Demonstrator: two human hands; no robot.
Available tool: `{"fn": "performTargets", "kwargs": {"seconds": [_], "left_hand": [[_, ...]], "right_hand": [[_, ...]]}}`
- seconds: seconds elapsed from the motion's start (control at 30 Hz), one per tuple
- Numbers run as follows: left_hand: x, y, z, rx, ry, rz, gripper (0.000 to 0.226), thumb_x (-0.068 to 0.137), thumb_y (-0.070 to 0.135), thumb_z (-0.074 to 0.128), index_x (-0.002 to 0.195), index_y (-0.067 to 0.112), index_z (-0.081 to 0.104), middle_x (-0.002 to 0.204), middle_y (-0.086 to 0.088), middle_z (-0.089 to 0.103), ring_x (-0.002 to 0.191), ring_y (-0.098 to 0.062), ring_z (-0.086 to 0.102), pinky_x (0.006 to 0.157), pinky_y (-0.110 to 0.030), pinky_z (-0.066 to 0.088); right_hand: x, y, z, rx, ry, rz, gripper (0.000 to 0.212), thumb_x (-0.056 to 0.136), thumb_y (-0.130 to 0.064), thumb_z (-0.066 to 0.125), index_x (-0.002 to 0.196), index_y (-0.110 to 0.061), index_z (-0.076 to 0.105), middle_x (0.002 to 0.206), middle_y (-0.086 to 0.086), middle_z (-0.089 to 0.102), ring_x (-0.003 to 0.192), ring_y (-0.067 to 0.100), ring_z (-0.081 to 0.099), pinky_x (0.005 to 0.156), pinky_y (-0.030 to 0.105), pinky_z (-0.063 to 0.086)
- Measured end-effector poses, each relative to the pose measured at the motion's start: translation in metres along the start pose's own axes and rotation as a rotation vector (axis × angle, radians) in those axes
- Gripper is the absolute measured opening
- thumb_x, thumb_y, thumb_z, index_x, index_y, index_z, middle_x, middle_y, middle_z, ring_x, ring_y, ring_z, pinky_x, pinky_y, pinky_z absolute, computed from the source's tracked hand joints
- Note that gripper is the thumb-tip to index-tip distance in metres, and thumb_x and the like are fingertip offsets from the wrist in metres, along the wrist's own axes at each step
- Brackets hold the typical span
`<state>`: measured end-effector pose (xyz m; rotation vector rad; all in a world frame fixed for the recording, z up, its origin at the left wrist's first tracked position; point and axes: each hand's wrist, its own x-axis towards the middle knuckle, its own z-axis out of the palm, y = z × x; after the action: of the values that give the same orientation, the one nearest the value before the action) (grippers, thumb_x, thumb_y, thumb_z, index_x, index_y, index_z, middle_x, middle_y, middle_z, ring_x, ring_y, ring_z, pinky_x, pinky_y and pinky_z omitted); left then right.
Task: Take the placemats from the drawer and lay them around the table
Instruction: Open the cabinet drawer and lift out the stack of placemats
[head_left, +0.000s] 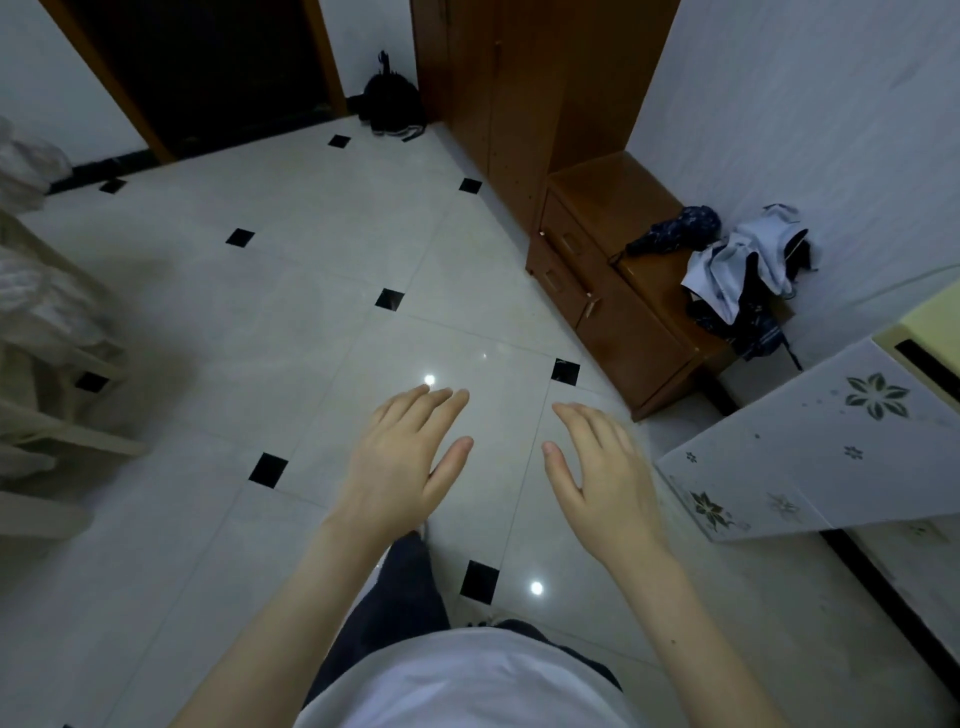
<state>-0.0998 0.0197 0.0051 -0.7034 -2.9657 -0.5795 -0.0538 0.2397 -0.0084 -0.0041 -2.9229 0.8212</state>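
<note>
Hands empty, drawers shut, no placemat in sight.

Left hand (400, 457) and right hand (602, 467) hover side by side at lower centre of the frame, palms down, fingers straight and loosely spread, holding nothing above the tiled floor (260, 312). The placemats presumably sit inside one of the two closed drawers (563, 260) of the low wooden cabinet (613, 291) at right of centre; which one cannot be told, so the wrong drawer may be opened first. Folded umbrella (675, 231) and crumpled cloth (748, 260) lie on the cabinet top and could slide off if it is jolted. Only a corner of the flower-patterned table (810, 452) shows at lower right; its far sides are cut off. Pale shapes at the left edge are too blurred to name.
</note>
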Motion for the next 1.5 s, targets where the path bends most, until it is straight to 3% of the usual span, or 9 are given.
{"fn": "performTargets", "kwargs": {"seconds": [0.33,0.67,0.87,1.17,1.37,1.5], "left_hand": [[0.101,-0.141,-0.008,-0.037,-0.114,0.025,0.054,0.098,0.047,0.028,0.134,0.017,0.054,0.130,0.002,0.060,0.126,-0.020,0.049,0.106,-0.030,0.033],[0.248,-0.256,-0.075,-0.022,-0.058,0.127,0.054,0.096,0.047,0.029,0.134,0.017,0.053,0.132,0.002,0.058,0.126,-0.021,0.047,0.104,-0.031,0.032],[0.314,-0.279,-0.062,-0.084,-0.093,0.157,0.054,0.096,0.047,0.029,0.135,0.018,0.053,0.133,0.003,0.057,0.127,-0.022,0.048,0.105,-0.037,0.038],[0.470,-0.294,-0.014,-0.044,-0.242,0.279,0.057,0.097,0.052,0.024,0.134,0.021,0.054,0.130,0.007,0.059,0.124,-0.019,0.051,0.103,-0.032,0.038],[0.596,-0.274,-0.006,-0.011,-0.299,0.462,0.056,0.098,0.050,0.024,0.133,0.019,0.055,0.128,0.004,0.060,0.120,-0.018,0.053,0.102,-0.030,0.036],[0.661,-0.251,0.001,-0.047,-0.303,0.544,0.054,0.097,0.048,0.028,0.133,0.017,0.055,0.128,0.004,0.060,0.121,-0.019,0.053,0.102,-0.034,0.041]], "right_hand": [[0.129,-0.039,0.072,0.028,0.088,0.156,0.053,0.096,-0.044,0.032,0.134,-0.014,0.053,0.130,0.004,0.059,0.119,0.019,0.052,0.099,0.040,0.046],[0.266,-0.095,0.092,-0.007,0.202,0.238,0.049,0.096,-0.041,0.036,0.128,-0.012,0.058,0.122,0.003,0.063,0.111,0.018,0.057,0.092,0.038,0.049],[0.333,-0.083,0.098,-0.048,0.233,0.269,0.046,0.095,-0.039,0.038,0.126,-0.012,0.059,0.119,0.002,0.064,0.108,0.017,0.059,0.088,0.033,0.048],[0.468,-0.016,0.110,-0.020,0.305,0.379,0.047,0.096,-0.040,0.037,0.126,-0.012,0.059,0.119,0.003,0.064,0.107,0.019,0.058,0.083,0.041,0.053],[0.547,0.019,0.084,-0.015,0.423,0.472,0.044,0.095,-0.035,0.039,0.125,-0.010,0.060,0.117,0.003,0.065,0.106,0.019,0.059,0.089,0.025,0.041],[0.581,0.041,0.069,-0.002,0.475,0.517,0.044,0.095,-0.034,0.040,0.126,-0.010,0.060,0.117,0.004,0.065,0.108,0.020,0.059,0.091,0.029,0.043]]}}
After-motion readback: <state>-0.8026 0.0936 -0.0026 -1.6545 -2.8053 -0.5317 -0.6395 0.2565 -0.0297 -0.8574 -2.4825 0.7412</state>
